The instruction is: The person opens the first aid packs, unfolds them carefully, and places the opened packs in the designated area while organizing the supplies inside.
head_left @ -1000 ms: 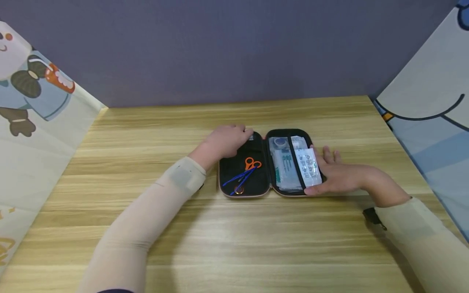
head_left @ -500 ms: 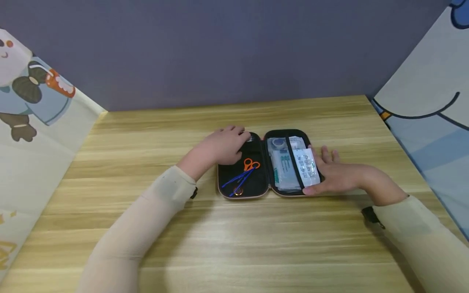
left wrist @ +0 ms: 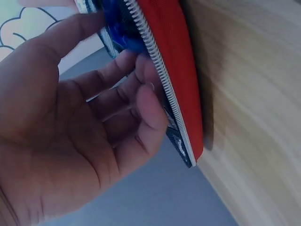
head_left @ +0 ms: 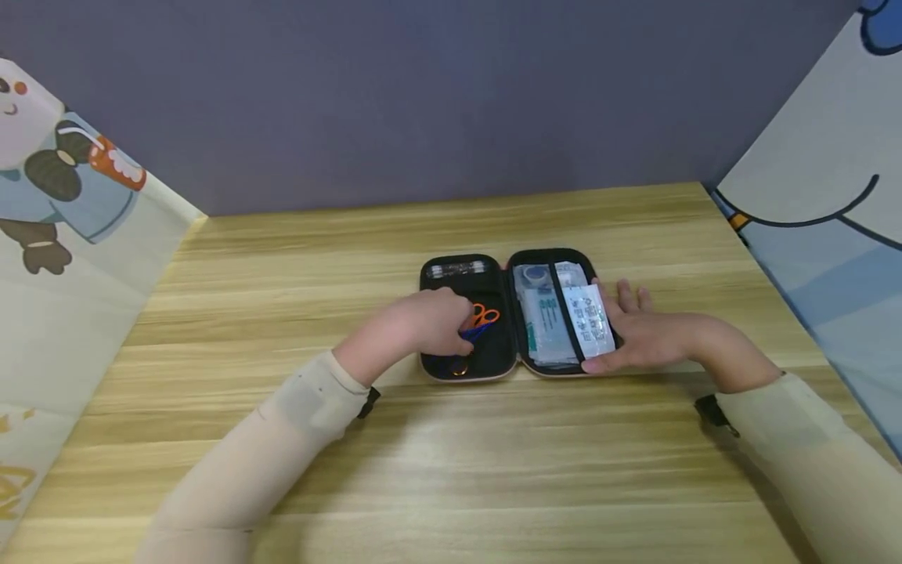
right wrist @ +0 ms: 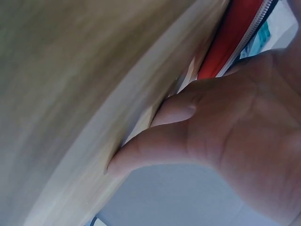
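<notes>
A zip case (head_left: 499, 364), black inside with a red shell, lies unfolded on the table. My left hand (head_left: 437, 319) is over its left half, fingers loosely bent, thumb and forefinger apart on either side of blue tweezers (head_left: 479, 330). Whether they touch the tweezers cannot be told. Orange-handled scissors (head_left: 488, 315) lie beside the fingertips, blades hidden. In the left wrist view something blue (left wrist: 123, 28) shows between thumb and fingers. My right hand (head_left: 651, 341) rests spread along the case's right edge, thumb at the front corner beside a white printed packet (head_left: 592, 321).
The right half holds clear plastic packs (head_left: 550, 325) under a black elastic strap (head_left: 566, 309). A clear-wrapped bundle (head_left: 456, 269) sits at the top of the left half, and a small shiny round object (head_left: 460, 366) near its front. The wooden table (head_left: 493, 470) meets a grey-blue wall.
My left hand has moved from the far edge of the left half towards the front, down to the tweezers, uncovering the clear-wrapped bundle. The right hand has stayed in place.
</notes>
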Demonstrator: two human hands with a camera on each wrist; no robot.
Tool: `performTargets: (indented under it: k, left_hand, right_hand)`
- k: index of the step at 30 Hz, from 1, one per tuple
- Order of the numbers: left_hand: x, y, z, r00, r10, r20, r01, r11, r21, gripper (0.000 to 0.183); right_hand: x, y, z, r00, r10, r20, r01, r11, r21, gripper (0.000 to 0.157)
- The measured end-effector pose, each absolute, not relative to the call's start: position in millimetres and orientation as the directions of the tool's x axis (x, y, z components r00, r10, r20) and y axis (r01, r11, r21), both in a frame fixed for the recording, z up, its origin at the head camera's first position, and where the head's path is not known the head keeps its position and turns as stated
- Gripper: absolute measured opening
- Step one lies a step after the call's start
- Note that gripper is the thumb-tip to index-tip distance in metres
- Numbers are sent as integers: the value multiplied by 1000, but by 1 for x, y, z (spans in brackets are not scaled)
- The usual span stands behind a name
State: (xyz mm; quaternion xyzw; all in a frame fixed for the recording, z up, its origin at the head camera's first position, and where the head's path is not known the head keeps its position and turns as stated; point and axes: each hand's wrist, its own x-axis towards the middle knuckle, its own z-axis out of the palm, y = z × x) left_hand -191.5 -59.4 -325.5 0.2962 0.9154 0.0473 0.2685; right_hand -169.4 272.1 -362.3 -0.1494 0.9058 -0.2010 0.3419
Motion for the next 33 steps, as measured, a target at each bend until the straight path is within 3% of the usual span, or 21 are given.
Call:
performTargets:
  k: [10,19,27,33]
  left_hand:
    - [-208,-49,-335,-740,574,-351,489,817,306,27]
    - [-206,-32,-342,-781,506,-367,455,862,221,17]
    - [-208,-35,-342,-777,528,-343,548,835,46,36]
    - [-209,-36,-343,-763,559,-324,591,807,2,26]
  right_hand:
    - [-167,274,-366,-722,-409,-558,-133,874,-468,142]
    - [-167,275,-365,-729,-403,-553,-132,876,-465,142]
    - [-168,274,-367,-737,-400,-544,-137,877,-460,142]
    - [-169,274,-368,-737,-392,-550,-139,885,-444,143]
